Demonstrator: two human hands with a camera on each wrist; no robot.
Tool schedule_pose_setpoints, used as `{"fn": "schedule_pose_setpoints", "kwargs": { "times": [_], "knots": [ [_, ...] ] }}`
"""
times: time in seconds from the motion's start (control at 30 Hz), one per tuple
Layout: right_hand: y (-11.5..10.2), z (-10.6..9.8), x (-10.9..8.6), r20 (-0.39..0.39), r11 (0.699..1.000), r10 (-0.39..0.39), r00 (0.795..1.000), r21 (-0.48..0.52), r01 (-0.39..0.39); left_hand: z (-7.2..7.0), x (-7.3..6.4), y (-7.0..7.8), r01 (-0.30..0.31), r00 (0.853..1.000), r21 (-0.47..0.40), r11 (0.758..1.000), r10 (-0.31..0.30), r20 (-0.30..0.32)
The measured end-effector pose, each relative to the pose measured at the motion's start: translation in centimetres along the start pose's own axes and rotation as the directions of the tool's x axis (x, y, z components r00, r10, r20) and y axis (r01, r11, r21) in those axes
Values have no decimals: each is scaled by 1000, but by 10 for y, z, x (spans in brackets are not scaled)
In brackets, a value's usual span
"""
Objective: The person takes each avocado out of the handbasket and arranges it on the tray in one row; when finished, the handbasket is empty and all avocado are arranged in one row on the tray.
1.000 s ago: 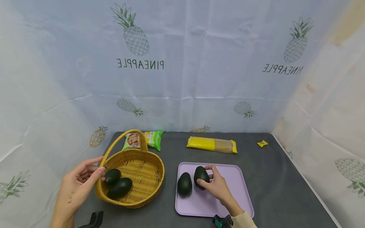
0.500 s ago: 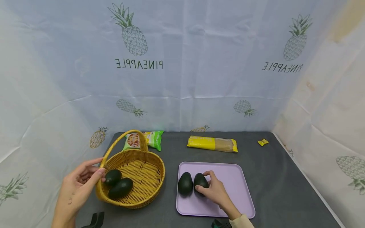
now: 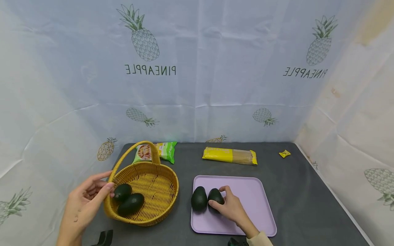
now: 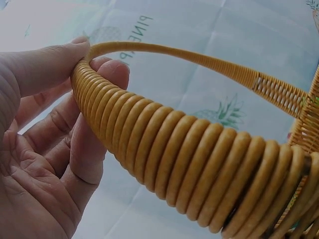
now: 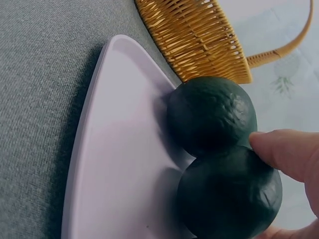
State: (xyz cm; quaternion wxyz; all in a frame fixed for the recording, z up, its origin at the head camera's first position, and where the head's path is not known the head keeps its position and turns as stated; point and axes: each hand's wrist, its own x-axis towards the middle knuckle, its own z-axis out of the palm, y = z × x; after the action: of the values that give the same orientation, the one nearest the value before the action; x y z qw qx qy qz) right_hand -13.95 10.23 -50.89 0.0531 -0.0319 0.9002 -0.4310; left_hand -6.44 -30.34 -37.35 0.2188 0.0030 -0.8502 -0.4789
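My left hand (image 3: 81,201) pinches the handle (image 4: 164,144) of a yellow woven basket (image 3: 167,201) between thumb and fingers. Two dark green avocados lie against each other at the basket's left side, the front avocado (image 3: 131,204) being plainest. On a lilac tray (image 3: 246,191), my right hand (image 3: 231,206) holds an avocado (image 3: 215,196) with thumb and fingers on either side of it. Immediately to its left lies another avocado (image 3: 198,200); in the right wrist view this neighbouring avocado (image 5: 212,114) appears to touch the held avocado (image 5: 229,194).
Behind the basket lies a green snack packet (image 3: 167,151), partly hidden by the handle. A yellow pack of noodles (image 3: 229,155) lies beyond the tray, and a small yellow wrapped piece (image 3: 284,153) at the far right. Printed cloth (image 3: 197,85) encloses the dark table (image 3: 295,198).
My right hand has moved the held avocado down and slightly left, closer to the other avocado on the tray. The left hand stays on the basket handle.
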Motion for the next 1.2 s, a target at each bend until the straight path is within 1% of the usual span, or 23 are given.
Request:
{"fn": "schedule_pose_setpoints", "kwargs": {
  "times": [0.17,0.4,0.63,0.8,0.97,1.2],
  "knots": [
    [-2,-3,-3,3,1000,-23,1000,-17,23,-1,0,0,-3,1000,-17,1000,3,4],
    [-5,-9,-4,24,998,-51,998,-48,52,-1,1,1,-9,1000,-27,1000,9,-8],
    [-5,-11,-3,43,996,-62,997,-66,65,-2,0,1,-31,1000,-12,999,30,-3],
    [-4,-12,-3,43,994,-75,996,-80,78,-2,0,0,-35,999,-5,999,35,3],
    [-2,-14,-2,42,993,-78,996,-91,82,-2,0,1,-14,1000,-11,1000,14,2],
    [-5,-18,0,12,982,-136,991,-129,136,-1,1,0,-15,1000,-7,1000,15,1]
  ]
}}
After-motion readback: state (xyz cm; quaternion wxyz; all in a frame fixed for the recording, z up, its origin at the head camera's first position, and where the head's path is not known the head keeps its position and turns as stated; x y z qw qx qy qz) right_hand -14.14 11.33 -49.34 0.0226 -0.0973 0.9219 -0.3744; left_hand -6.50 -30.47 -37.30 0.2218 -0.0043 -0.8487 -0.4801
